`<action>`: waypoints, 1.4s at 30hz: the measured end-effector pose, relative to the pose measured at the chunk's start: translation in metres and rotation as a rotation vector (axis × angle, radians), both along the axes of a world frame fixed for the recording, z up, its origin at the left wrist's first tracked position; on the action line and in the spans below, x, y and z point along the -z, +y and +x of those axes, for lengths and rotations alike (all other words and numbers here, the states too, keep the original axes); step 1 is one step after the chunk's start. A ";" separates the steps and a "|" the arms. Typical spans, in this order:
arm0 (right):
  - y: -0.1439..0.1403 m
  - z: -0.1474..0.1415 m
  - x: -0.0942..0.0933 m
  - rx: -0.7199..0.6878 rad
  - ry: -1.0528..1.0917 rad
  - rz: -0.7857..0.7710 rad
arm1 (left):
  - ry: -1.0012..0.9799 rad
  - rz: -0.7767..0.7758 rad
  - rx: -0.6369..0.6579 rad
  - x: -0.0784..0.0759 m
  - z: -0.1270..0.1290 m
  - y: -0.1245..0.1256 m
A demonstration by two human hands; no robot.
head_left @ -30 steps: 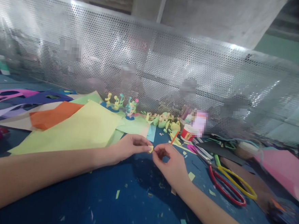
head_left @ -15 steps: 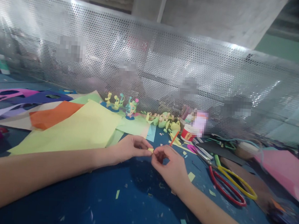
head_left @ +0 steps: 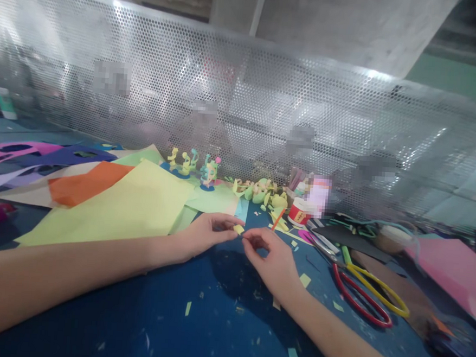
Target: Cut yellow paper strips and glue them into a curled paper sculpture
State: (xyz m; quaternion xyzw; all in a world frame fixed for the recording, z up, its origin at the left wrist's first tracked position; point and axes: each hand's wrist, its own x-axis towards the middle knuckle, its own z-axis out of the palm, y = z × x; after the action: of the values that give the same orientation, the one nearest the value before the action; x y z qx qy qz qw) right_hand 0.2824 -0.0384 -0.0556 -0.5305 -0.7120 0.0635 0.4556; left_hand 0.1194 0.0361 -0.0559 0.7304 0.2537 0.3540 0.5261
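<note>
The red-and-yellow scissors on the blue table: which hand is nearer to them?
Right. The right hand lies just left of the scissors, apart from them; the left hand is farther left, beyond the small yellow paper piece pinched between both.

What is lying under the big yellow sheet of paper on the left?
Under the yellow sheet an orange sheet and pale green paper stick out, on the blue table. What lies below its middle is covered.

My left hand (head_left: 205, 233) and my right hand (head_left: 270, 262) meet at the middle of the table (head_left: 211, 329), a paper scrap (head_left: 239, 229) between them. Paper sheets (head_left: 126, 206) lie left, toward the far edge. Scissors (head_left: 360, 290) lie right. Paper figures (head_left: 190, 167) stand behind, along the perforated screen (head_left: 243, 108).
</note>
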 end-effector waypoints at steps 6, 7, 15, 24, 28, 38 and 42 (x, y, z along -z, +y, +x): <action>0.002 0.001 0.000 0.062 0.065 0.038 | 0.034 0.041 0.020 -0.003 -0.001 -0.001; 0.002 0.001 0.000 0.061 0.064 0.038 | 0.037 0.051 0.022 -0.004 -0.001 -0.002; 0.000 0.001 -0.001 0.045 0.027 0.038 | 0.038 0.065 0.038 -0.006 0.000 -0.002; -0.004 -0.001 -0.003 0.060 -0.048 0.063 | 0.037 0.029 0.024 -0.002 0.000 0.000; -0.005 -0.002 -0.004 0.071 -0.085 0.054 | 0.053 0.013 0.025 0.000 -0.001 0.000; -0.007 -0.004 -0.006 0.067 -0.151 0.069 | 0.074 0.040 0.122 -0.001 0.000 -0.004; -0.006 -0.003 -0.006 0.062 -0.122 0.057 | 0.061 0.050 0.080 -0.003 -0.001 -0.004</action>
State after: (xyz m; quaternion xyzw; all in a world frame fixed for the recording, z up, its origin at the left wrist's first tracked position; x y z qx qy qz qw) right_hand 0.2795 -0.0447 -0.0497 -0.5420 -0.7232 -0.0031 0.4280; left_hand 0.1185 0.0320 -0.0525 0.7633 0.2312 0.3164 0.5136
